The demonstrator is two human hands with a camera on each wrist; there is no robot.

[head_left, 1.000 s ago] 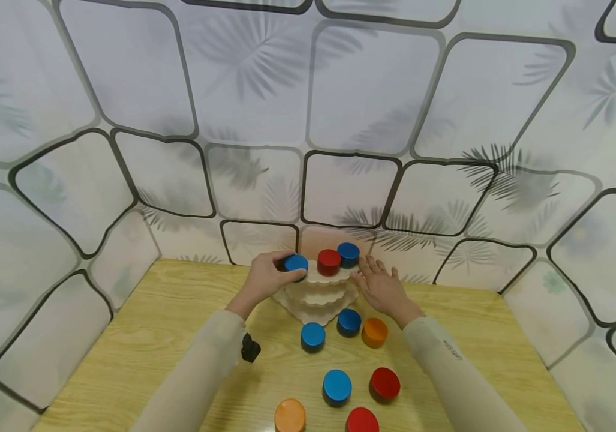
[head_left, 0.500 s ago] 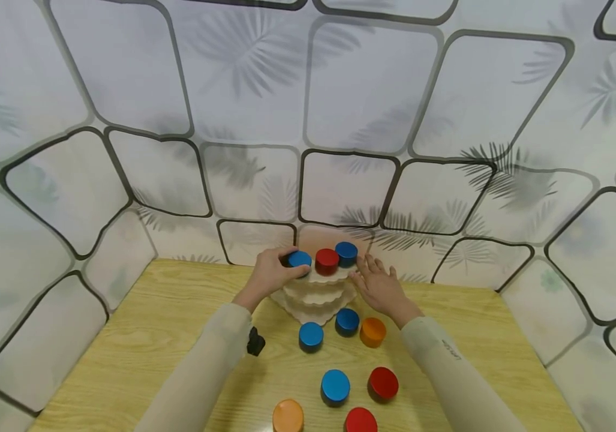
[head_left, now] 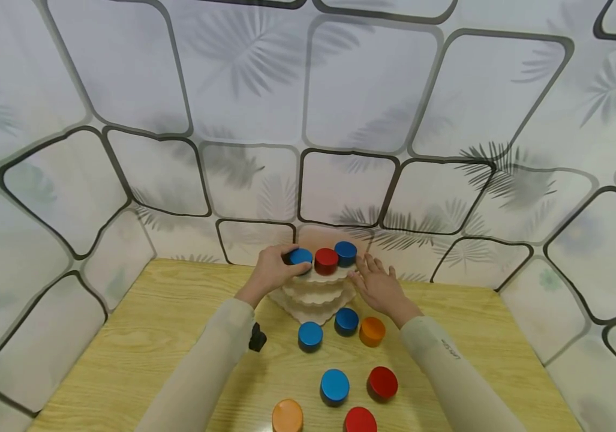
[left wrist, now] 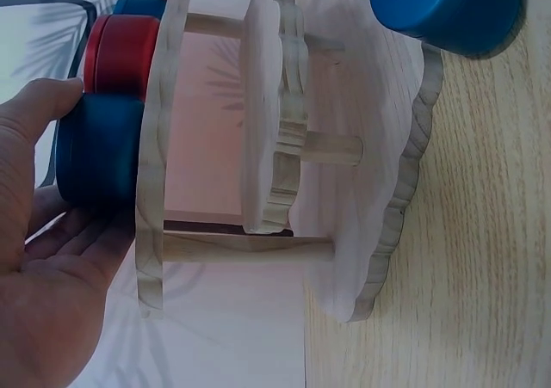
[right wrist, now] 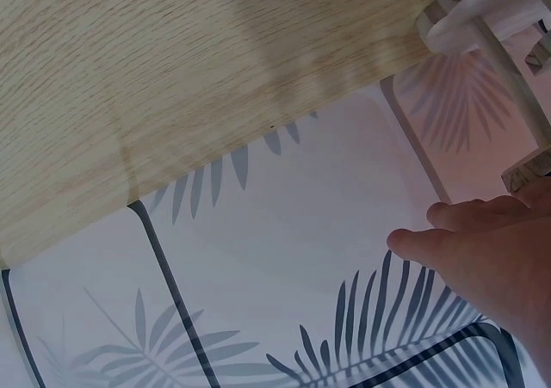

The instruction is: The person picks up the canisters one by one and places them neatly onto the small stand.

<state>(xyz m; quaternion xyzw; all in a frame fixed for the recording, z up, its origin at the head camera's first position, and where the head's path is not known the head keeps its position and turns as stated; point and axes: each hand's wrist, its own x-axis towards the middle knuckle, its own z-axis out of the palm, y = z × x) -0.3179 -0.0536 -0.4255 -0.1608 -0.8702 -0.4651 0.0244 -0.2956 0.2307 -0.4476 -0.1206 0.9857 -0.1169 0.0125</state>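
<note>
A scalloped wooden tiered stand (head_left: 315, 293) stands against the back wall. On its top tier (left wrist: 152, 259) sit a blue round tin (head_left: 300, 257), a red tin (head_left: 326, 261) and another blue tin (head_left: 345, 253) in a row. My left hand (head_left: 269, 273) grips the left blue tin between thumb and fingers. In the left wrist view that blue tin (left wrist: 99, 147) is right against the red tin (left wrist: 120, 57). My right hand (head_left: 382, 291) is at the top tier's right end, fingers extended beside the far blue tin. Whether it touches that tin is unclear.
Two blue tins (head_left: 310, 336) (head_left: 346, 321) and an orange tin (head_left: 372, 331) stand before the stand. Nearer are a blue tin (head_left: 334, 386), red tins (head_left: 382, 383) (head_left: 360, 420) and an orange tin (head_left: 288, 415). Patterned cloth walls (head_left: 348, 192) enclose the wooden table (head_left: 173, 312).
My left hand has slid the blue tin a little to the right along the top tier, up to the red tin. The right hand has stayed in place.
</note>
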